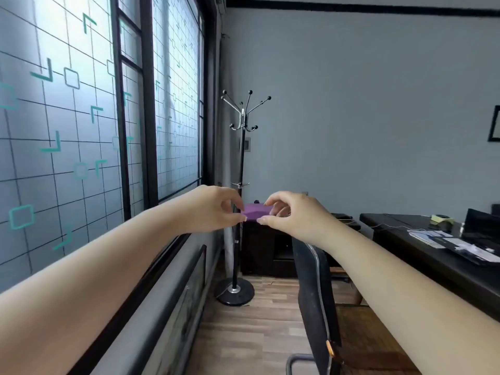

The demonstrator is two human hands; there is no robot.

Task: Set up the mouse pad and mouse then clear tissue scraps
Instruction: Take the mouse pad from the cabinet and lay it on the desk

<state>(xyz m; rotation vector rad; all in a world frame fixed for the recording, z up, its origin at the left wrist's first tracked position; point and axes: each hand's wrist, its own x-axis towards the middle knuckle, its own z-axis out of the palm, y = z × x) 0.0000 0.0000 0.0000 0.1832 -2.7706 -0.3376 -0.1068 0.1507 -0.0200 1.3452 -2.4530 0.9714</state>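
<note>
Bare hands, left [216, 209] and right [290, 215], pinch a small purple piece [257, 211], matt and soft-looking, whether cloth or paper is unclear. The coat stand [242, 147] shows shiny chrome arms with black ball tips, a dark pole and a glossy black base. Window panes [67, 125] are frosted, printed with thin dark lines and teal marks, in matt black frames. Floor [257, 334] is wood-look plank, low sheen. The tabletop [422, 253] is dark and fairly glossy, with white crumpled paper scraps [470, 250] near its right edge. The chair back [315, 293] is worn black leatherette with a slight sheen. Wall [365, 104] is matt grey paint.
</note>
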